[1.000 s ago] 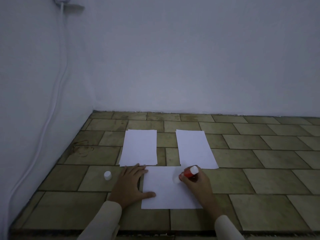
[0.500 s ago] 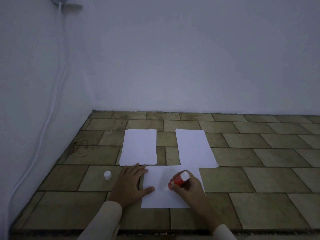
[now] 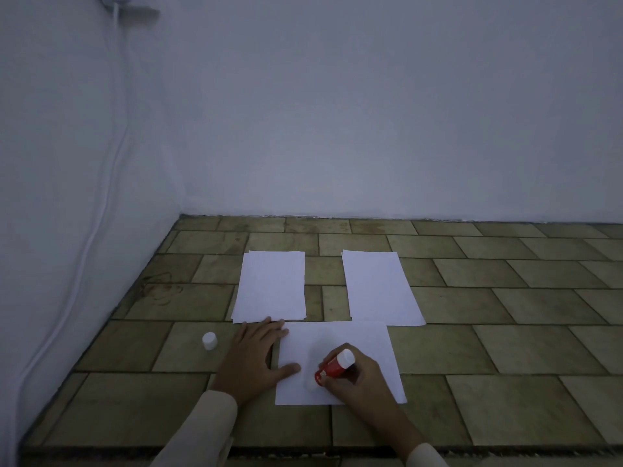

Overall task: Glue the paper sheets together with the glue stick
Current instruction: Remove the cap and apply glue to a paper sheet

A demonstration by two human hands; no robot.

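My right hand point(image 3: 359, 382) grips the red plastic glue stick point(image 3: 332, 369), tip slanting lower-left onto the white rectangular paper sheet point(image 3: 365, 342) at lower centre; my left hand point(image 3: 251, 360) lies flat, pinning its left edge.

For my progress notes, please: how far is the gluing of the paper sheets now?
Done: the cap is off, standing on the floor. In hand: the right hand presses the glue stick onto the near sheet, which the left hand holds flat. Left: the far left sheet and far right sheet lie apart; nothing is joined yet.
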